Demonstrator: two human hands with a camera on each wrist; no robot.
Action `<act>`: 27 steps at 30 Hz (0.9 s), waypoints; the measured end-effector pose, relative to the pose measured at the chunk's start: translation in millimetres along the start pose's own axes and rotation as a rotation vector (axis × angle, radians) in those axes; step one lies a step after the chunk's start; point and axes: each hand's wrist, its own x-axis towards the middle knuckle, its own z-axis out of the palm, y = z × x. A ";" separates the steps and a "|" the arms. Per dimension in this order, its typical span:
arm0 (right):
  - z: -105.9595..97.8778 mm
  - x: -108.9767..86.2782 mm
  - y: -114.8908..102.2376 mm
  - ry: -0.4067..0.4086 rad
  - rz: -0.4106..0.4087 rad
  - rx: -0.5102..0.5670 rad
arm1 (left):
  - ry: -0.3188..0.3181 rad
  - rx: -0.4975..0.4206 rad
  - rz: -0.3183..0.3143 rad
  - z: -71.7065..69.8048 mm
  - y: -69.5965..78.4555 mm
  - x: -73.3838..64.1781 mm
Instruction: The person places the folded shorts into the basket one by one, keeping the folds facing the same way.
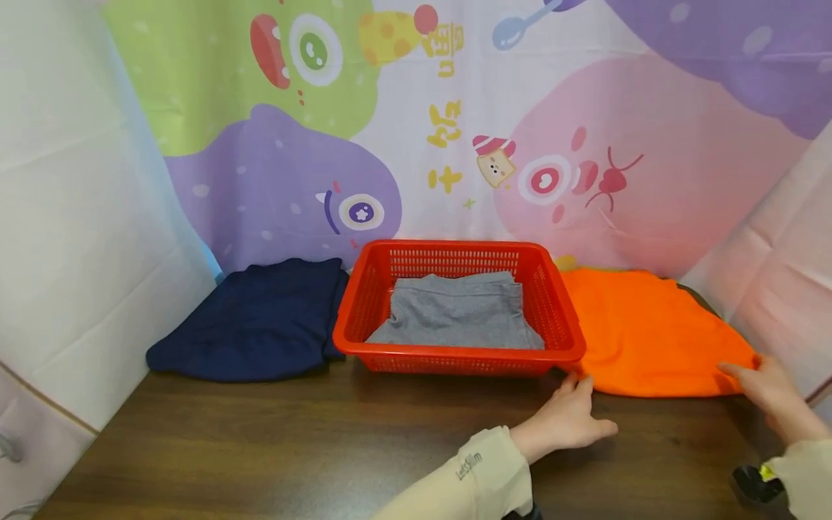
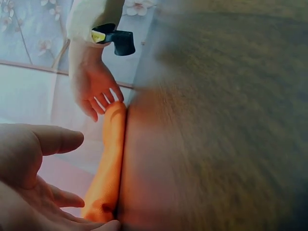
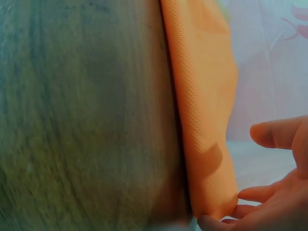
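Orange folded fabric (image 1: 650,332) lies flat on the table to the right of a red basket, its textured edge seen close up in the right wrist view. My left hand (image 1: 564,419) is at its front left corner, below the basket's corner, thumb apart from loosely bent fingers. The right hand (image 1: 770,393) is at the fabric's right end. In the right wrist view its fingertips (image 3: 211,222) touch that end while the thumb stays off the cloth. Neither hand grips the fabric. Inside the red basket (image 1: 455,353) lies a folded grey cloth (image 1: 455,310).
Dark navy folded fabric (image 1: 253,325) sits left of the basket. The brown wooden table (image 1: 292,440) stretches in front. A printed cartoon curtain (image 1: 448,202) hangs behind, with pale panels on both sides. A black wrist device (image 1: 754,482) shows at the right sleeve.
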 end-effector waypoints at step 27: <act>4.1 -5.4 0.3 0.092 0.071 -0.033 | 0.063 0.139 -0.086 8.9 9.3 15.7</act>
